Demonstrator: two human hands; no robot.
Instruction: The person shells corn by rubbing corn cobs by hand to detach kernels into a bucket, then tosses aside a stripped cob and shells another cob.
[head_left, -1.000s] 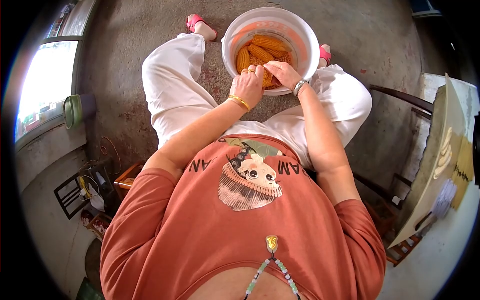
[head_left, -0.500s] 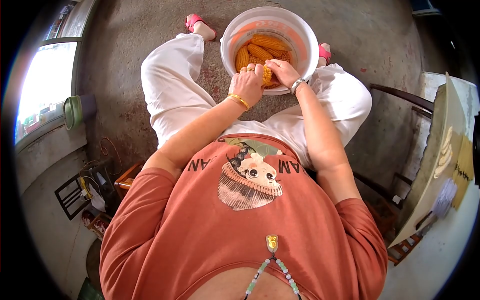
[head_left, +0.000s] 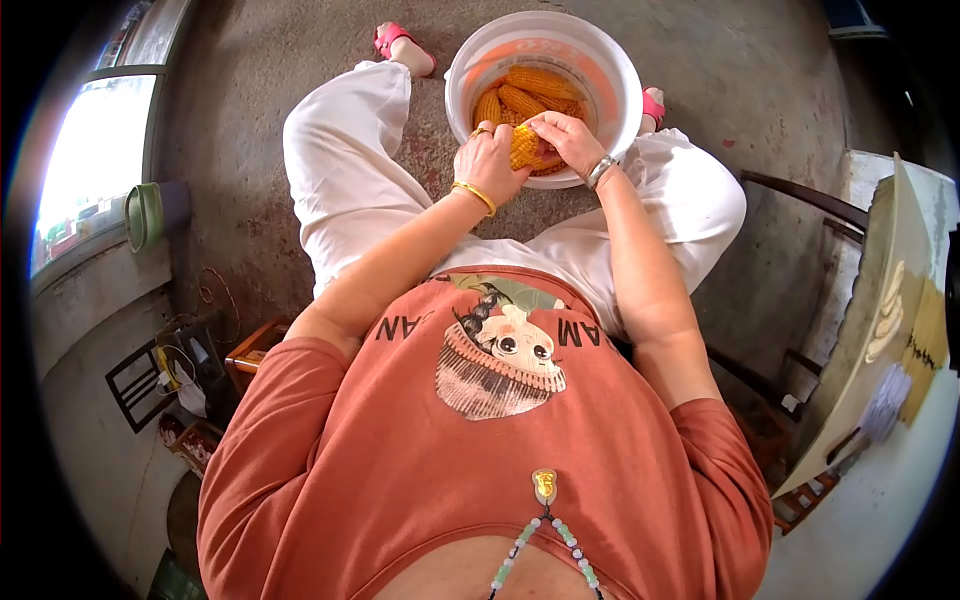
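A yellow corn cob [head_left: 523, 150] is held between my two hands over the near rim of a white bucket [head_left: 460, 75]. My left hand [head_left: 489, 160], with rings and a gold bangle, is closed round the cob's left side. On the other side, my right hand [head_left: 568, 143], with a silver band at the wrist, curls its fingers against the cob, thumb side pressed to the kernels. Inside the bucket lie several more corn cobs [head_left: 520, 100] on loose kernels. My hands hide part of the held cob and the bucket's near side.
The bucket stands on the concrete floor [head_left: 270, 120] between my knees in white trousers [head_left: 350, 150]. At right are a dark curved wooden rail [head_left: 805, 198] and a pale board [head_left: 850, 330]. A wooden stool [head_left: 255, 355] is at left, near cables and a green container [head_left: 145, 215].
My left hand has rolled back and shifted slightly left, so more of the cob's kernels show. My right hand stays on the cob, a little lower. The whole view has shifted slightly.
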